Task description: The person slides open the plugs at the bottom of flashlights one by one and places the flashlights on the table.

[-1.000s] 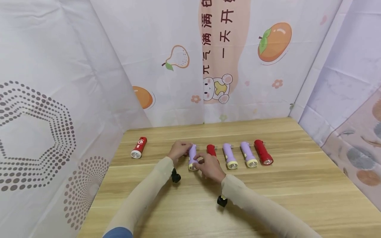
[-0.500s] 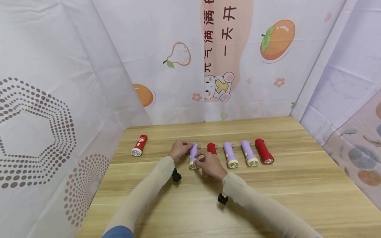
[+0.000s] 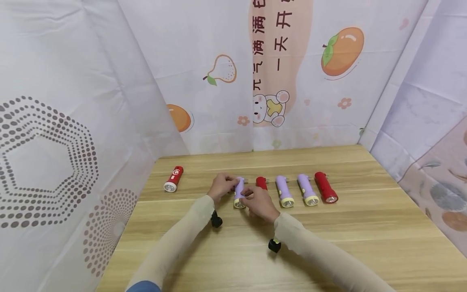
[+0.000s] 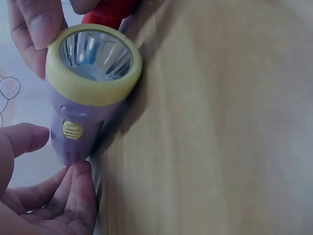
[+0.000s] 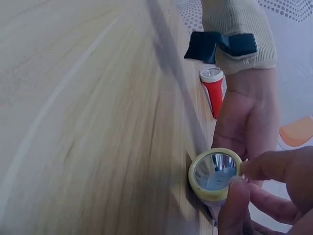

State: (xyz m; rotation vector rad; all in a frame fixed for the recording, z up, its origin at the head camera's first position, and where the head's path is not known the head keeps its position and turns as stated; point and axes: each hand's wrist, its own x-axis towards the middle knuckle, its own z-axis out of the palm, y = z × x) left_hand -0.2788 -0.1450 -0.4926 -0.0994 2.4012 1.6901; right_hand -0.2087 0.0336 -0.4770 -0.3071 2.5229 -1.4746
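A purple flashlight (image 3: 238, 189) with a yellow head lies on the wooden table between both hands, lens toward the person. My left hand (image 3: 221, 187) holds its tail end; in the left wrist view the fingertips (image 4: 80, 171) are at the tail and the thumb is beside the body. At the other end my right hand (image 3: 260, 203) pinches the yellow head (image 5: 196, 184) by its rim with thumb and forefinger. Just behind the right hand, a red flashlight (image 3: 261, 182) is partly hidden by it.
Right of the hands, two purple flashlights (image 3: 283, 188) (image 3: 307, 188) and a red flashlight (image 3: 325, 186) lie in a row. A red flashlight with a white head (image 3: 174, 178) lies at the left. Printed cloth (image 3: 204, 140) hangs behind the table (image 3: 233, 259).
The view shifts slightly as the head moves. Both hands stay at the purple flashlight, which has hardly moved on the table.
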